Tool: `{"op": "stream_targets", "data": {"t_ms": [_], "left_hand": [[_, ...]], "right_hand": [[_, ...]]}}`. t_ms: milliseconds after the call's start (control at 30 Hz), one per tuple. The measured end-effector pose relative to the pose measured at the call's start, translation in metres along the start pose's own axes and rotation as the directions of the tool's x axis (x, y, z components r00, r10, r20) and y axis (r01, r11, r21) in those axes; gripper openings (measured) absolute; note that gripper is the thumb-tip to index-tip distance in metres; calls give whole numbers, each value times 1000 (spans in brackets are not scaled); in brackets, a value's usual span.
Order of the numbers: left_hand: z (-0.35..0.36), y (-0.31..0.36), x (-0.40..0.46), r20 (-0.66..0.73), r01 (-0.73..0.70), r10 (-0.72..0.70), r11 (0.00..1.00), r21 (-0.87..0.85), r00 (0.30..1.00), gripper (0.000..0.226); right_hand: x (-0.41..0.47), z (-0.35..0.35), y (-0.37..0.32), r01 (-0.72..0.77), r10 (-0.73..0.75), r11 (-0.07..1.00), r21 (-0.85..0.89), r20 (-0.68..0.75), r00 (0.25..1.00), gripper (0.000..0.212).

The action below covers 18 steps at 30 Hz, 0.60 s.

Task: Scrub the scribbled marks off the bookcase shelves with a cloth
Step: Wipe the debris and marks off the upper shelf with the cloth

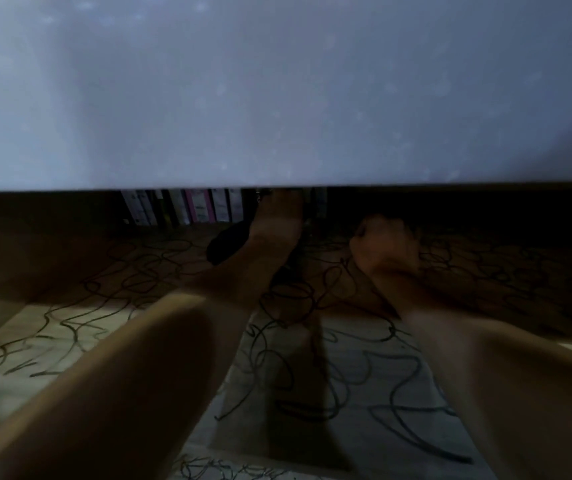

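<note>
- Left hand (279, 216) reaches deep into the shelf, up near the standing books (187, 209); its fingers are cut off by the board above, so I cannot tell whether they are spread or curled. A dark shape (227, 242) lies just beside the wrist — it may be the cloth, though the blur and dimness leave that unsure, and I cannot say the hand holds it.
- Right hand (384, 245) sits further to the right on the same shelf, fingers bunched into a loose fist; nothing is plainly seen in it, and the shadow hides whether anything is tucked inside.
- Scribbled marks (277, 344) loop in dark lines over nearly the whole shelf (45, 341), from the lit front edge back into the shadow. None of it looks wiped, so the scrubbing seems barely begun, or not begun on this level.
- Judging by that, the step in hand is getting the cloth down onto the surface; the next move calls for a flat, firm press and back-and-forth strokes, starting where the light falls — the back is hard to check by eye.
- Overhead, a pale board (277, 91) fills the upper half of the view, speckled faintly. The shelf below is light wood-grain, bright in front and dark behind. Little else of the room shows.
</note>
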<state>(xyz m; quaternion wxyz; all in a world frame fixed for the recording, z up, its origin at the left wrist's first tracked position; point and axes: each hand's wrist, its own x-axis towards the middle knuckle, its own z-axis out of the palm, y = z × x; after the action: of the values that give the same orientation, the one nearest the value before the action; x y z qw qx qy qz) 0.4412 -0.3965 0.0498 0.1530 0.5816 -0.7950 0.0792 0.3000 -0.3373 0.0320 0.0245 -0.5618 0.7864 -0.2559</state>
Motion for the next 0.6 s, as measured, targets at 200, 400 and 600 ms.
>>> {"op": "stream_targets", "data": {"t_ms": [200, 400, 600], "left_hand": [[11, -3, -4, 47, -54, 52, 997, 55, 998, 39], [-5, -39, 12, 142, -91, 98, 994, -60, 985, 38], [17, -16, 18, -29, 79, -78, 997, 7, 997, 38]], "right_hand": [[0, -2, 1, 0, -1, 999, 40, 21, 1000, 31], [-1, -1, 0, 1, -2, 998, 56, 18, 1000, 33], [0, 0, 1, 1, -1, 999, 39, 19, 1000, 33]]}}
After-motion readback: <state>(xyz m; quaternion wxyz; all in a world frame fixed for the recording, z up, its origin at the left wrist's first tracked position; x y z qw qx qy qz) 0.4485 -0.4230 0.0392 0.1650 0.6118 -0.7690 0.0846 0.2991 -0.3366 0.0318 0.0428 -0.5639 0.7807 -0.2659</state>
